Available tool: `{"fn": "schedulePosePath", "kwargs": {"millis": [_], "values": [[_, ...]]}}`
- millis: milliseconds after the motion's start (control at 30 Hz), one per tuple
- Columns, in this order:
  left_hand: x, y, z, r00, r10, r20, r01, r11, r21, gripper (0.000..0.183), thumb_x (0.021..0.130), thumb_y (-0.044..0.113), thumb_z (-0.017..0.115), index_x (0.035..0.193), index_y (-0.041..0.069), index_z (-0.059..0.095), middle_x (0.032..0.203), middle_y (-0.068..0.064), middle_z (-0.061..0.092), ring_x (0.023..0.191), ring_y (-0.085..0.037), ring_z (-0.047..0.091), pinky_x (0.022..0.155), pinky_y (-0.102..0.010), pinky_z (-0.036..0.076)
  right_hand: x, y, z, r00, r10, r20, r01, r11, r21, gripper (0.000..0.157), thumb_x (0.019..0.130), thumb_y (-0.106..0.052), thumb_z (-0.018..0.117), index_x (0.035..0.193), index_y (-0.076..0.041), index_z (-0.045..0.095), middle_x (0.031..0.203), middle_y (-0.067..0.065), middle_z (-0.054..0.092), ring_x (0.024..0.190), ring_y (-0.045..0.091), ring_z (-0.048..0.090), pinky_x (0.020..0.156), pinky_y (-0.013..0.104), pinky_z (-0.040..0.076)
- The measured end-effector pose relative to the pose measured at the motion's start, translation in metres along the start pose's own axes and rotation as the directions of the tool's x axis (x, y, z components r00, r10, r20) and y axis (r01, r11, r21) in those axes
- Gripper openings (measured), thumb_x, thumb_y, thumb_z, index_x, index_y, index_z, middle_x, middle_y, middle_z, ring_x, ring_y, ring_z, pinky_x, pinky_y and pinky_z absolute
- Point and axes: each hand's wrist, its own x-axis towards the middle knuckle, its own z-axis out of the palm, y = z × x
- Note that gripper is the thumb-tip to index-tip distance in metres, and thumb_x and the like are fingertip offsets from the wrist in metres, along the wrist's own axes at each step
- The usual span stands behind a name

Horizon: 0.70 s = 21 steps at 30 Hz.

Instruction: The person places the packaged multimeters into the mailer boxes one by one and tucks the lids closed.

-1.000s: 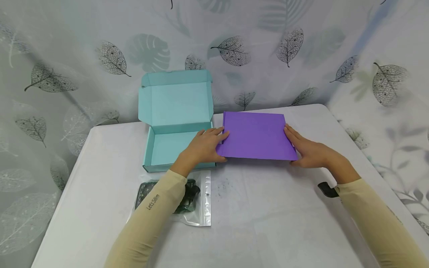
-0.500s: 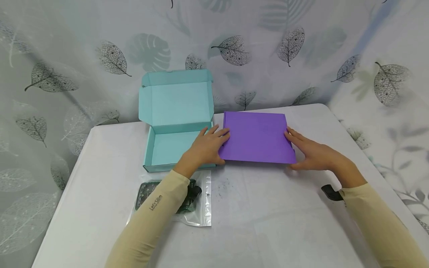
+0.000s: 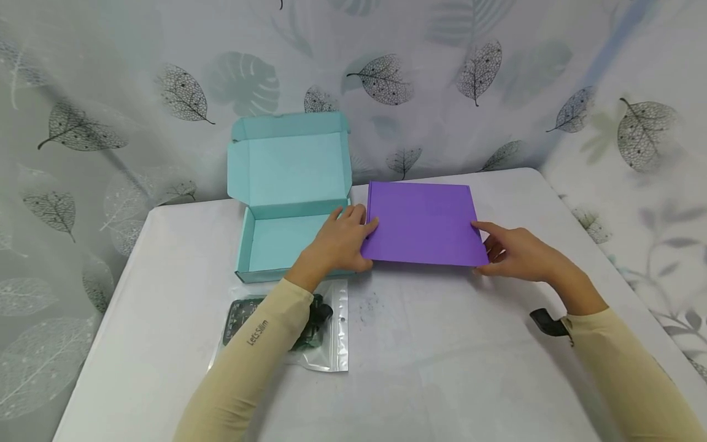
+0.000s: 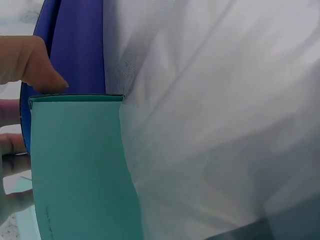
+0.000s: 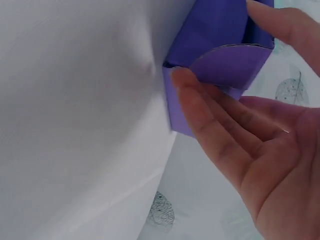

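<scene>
A purple cardboard box (image 3: 422, 224) lies on the white table, its lid down over the top. My left hand (image 3: 338, 242) holds its left side, index finger along the lid edge and thumb at the front corner. At the right side my right hand (image 3: 521, 253) grips the box with the index finger on the lid edge and the thumb at the front corner. Its other fingers curl by the rounded side flap (image 5: 230, 65) in the right wrist view. Left of it, a teal box (image 3: 278, 242) stands with its lid raised, right beside my left hand.
A clear zip bag (image 3: 337, 331) with dark green and black items lies in front of the teal box, partly under my left sleeve. A leaf-printed curtain (image 3: 386, 80) hangs behind the white table (image 3: 442, 356). A black piece (image 3: 548, 322) sits under my right wrist.
The right hand's fingers have curled more, with the index finger now on the lid edge. The purple lid's front edge dips slightly, then rises a little. My left hand barely shifts.
</scene>
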Motion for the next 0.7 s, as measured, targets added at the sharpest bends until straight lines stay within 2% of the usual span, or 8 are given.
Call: {"fn": "schedulePosePath", "kwargs": {"millis": [167, 300, 567, 700], "values": [[0.001, 0.0, -0.001, 0.999, 0.011, 0.035, -0.011, 1.0, 0.006, 0.087, 0.086, 0.049, 0.075, 0.158, 0.011, 0.046, 0.137, -0.009, 0.058, 0.134, -0.029, 0.045, 0.12, -0.052, 0.023, -0.002, -0.004, -0.003, 0.994, 0.112, 0.011, -0.113, 0.99, 0.082, 0.095, 0.081, -0.031, 0.093, 0.153, 0.001, 0.04, 0.106, 0.011, 0.076, 0.095, 0.025, 0.074, 0.084, 0.046, 0.058], [0.001, 0.0, -0.001, 0.997, 0.013, 0.081, -0.011, 1.0, -0.026, 0.088, 0.088, 0.047, 0.073, 0.16, 0.009, 0.041, 0.138, -0.007, 0.063, 0.134, -0.028, 0.048, 0.122, -0.05, 0.02, -0.005, -0.006, -0.002, 0.987, 0.156, 0.025, -0.158, 0.98, 0.124, 0.095, 0.082, -0.034, 0.092, 0.154, -0.001, 0.04, 0.112, 0.016, 0.075, 0.1, 0.028, 0.074, 0.084, 0.043, 0.057], [0.002, 0.003, -0.002, 0.994, 0.028, 0.107, -0.022, 0.998, -0.057, 0.091, 0.088, 0.048, 0.075, 0.161, 0.007, 0.039, 0.133, -0.005, 0.068, 0.128, -0.028, 0.053, 0.122, -0.053, 0.018, -0.009, -0.007, -0.002, 0.987, 0.158, 0.019, -0.159, 0.98, 0.121, 0.087, 0.087, -0.023, 0.088, 0.155, -0.001, 0.039, 0.103, 0.009, 0.077, 0.096, 0.024, 0.075, 0.081, 0.04, 0.056], [0.003, 0.005, -0.004, 0.992, 0.02, 0.126, -0.014, 0.999, -0.043, 0.093, 0.087, 0.051, 0.076, 0.161, 0.009, 0.039, 0.134, -0.003, 0.068, 0.127, -0.027, 0.054, 0.122, -0.053, 0.017, -0.011, -0.005, -0.002, 0.993, 0.115, -0.009, -0.114, 0.99, 0.078, 0.082, 0.088, -0.018, 0.086, 0.154, 0.0, 0.041, 0.103, 0.008, 0.077, 0.094, 0.024, 0.075, 0.08, 0.039, 0.057]]}}
